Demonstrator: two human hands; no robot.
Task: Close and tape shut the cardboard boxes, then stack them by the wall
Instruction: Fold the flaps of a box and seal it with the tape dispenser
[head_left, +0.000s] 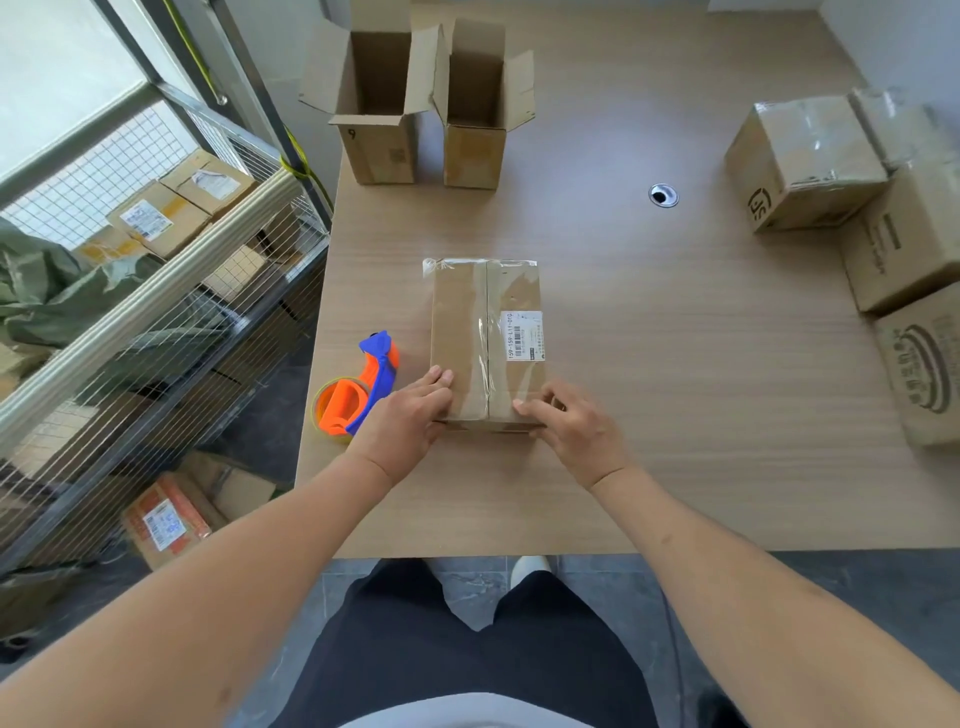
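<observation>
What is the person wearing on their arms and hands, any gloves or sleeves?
Nothing: the left hand and right hand are bare, with no gloves, rings or watch showing. Both forearms are uncovered as far as the view shows, no sleeves in sight.

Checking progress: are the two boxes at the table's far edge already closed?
No, both far boxes stand upright with flaps open.

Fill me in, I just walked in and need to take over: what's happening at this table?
A person is sealing cardboard boxes. Both hands, left hand and right hand, press on the near end of a taped box. The tape dispenser lies beside it. Two open boxes wait at the back; sealed boxes sit stacked at right.
</observation>
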